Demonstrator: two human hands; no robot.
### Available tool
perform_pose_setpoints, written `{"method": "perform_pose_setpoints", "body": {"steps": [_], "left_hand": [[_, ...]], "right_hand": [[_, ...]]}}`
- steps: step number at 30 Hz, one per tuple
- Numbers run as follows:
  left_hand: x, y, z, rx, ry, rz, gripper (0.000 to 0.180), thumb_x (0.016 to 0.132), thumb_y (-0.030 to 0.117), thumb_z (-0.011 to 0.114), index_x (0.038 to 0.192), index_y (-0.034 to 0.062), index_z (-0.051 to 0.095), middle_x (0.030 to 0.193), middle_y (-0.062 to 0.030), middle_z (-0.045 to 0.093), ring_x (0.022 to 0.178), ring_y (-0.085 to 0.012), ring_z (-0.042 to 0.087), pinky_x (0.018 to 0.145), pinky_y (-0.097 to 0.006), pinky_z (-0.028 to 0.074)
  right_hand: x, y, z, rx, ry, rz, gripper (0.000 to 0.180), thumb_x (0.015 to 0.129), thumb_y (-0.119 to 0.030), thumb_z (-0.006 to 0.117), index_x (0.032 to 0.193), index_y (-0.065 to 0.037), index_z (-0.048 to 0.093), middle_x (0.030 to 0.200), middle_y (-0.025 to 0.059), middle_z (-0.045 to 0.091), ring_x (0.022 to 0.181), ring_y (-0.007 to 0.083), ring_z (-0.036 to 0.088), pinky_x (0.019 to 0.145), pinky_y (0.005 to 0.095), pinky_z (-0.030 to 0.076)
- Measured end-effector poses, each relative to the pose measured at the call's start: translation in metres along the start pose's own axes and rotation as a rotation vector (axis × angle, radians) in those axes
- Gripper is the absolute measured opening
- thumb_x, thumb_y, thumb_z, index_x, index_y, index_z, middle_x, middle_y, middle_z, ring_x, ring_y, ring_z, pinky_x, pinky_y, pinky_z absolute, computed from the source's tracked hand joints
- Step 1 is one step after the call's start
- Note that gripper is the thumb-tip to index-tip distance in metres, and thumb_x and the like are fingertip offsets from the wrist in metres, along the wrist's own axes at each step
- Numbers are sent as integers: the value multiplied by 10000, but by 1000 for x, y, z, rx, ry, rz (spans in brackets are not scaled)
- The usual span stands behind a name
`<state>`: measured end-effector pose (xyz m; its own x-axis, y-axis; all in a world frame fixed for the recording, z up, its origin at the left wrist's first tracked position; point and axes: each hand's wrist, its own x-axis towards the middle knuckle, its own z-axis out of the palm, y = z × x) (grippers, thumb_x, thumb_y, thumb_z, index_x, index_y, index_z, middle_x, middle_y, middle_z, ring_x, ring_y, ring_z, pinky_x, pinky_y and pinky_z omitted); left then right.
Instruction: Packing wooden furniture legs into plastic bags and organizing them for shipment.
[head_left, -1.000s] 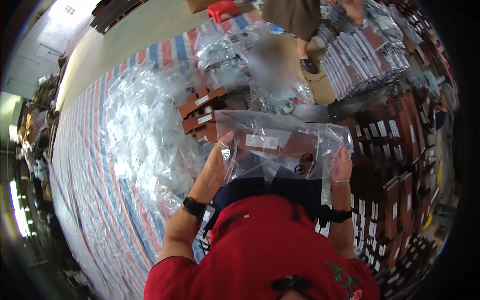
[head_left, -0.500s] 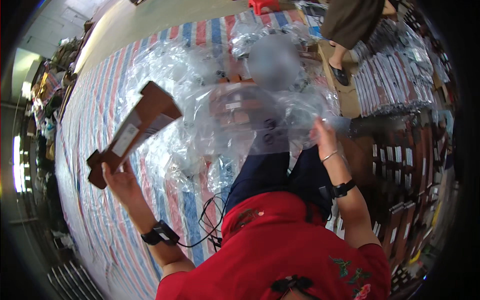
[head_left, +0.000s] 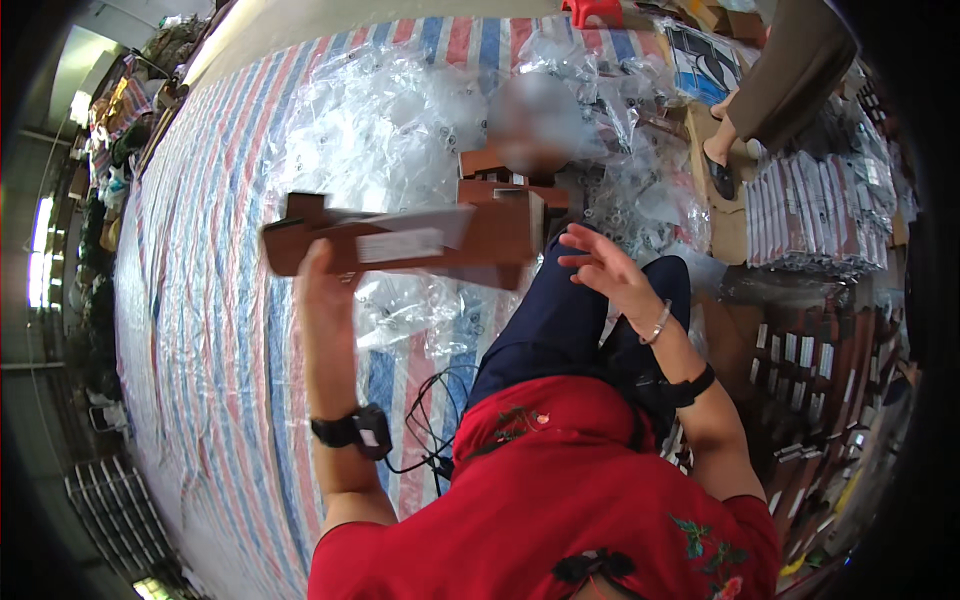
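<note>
A long brown cardboard box point(head_left: 485, 238) with a white label is held level in front of me. My left hand point(head_left: 327, 290) is closed around its left end, with the thumb on the near side. The box's right end reaches close to my right hand point(head_left: 612, 278), which is raised over my legs with fingers apart and nothing in it. Beyond the box, a large heap of clear plastic bags point(head_left: 390, 120) lies on the striped sheet point(head_left: 215, 260). More brown boxes point(head_left: 482, 163) sit at the heap's right side, partly hidden by the held box.
Another person's legs point(head_left: 790, 85) stand at the far right on cardboard, near a stack of plastic-wrapped flat packs point(head_left: 815, 210). Rows of labelled brown boxes point(head_left: 800, 350) lie at my right. A black cable point(head_left: 425, 420) trails beside my left hip. A red stool point(head_left: 593, 13) stands far off.
My left hand has swung the box rightward and turned it from slanted to nearly level. My right hand has let go of a clear plastic bag and moved slightly left. The other person has shifted right.
</note>
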<state>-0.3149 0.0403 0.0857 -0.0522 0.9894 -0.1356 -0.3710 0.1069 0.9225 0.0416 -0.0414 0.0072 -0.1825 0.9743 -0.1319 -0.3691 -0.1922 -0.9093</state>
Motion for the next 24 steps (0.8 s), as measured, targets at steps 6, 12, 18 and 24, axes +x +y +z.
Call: {"method": "perform_pose_setpoints", "body": {"steps": [6, 12, 18, 24], "left_hand": [[7, -60, 85, 48, -329, -303, 398, 866, 263, 627, 1188, 43, 545, 1080, -68, 633, 985, -182, 618, 833, -380, 509], [25, -94, 135, 102, -503, -515, 410, 857, 296, 658, 1162, 41, 558, 1079, -56, 630, 991, -151, 609, 825, -313, 506], [30, -135, 175, 5, -619, -577, 358, 874, 360, 654, 1072, 64, 617, 908, 1, 658, 789, -104, 643, 663, -238, 517], [2, -151, 193, 130, -440, -502, 342, 878, 351, 661, 1091, 87, 617, 880, 20, 630, 748, -73, 605, 646, -236, 491]], "right_hand": [[-34, -32, -23, -200, -135, 45, 898, 780, -632, 627, 1374, 6, 412, 1250, 100, 550, 1183, 168, 502, 1028, 296, 339], [-75, 20, -57, 114, -233, 286, 885, 828, -674, 516, 1384, 5, 398, 1228, 107, 591, 1116, 187, 569, 988, 326, 410], [-74, 40, -12, 423, -312, 298, 721, 926, -505, 491, 1428, -14, 326, 1381, 83, 462, 1243, 165, 452, 1040, 322, 349], [-62, 38, -10, 127, -30, 166, 692, 869, -264, 664, 1416, -18, 318, 1311, 75, 487, 1199, 139, 457, 1023, 296, 359]]}}
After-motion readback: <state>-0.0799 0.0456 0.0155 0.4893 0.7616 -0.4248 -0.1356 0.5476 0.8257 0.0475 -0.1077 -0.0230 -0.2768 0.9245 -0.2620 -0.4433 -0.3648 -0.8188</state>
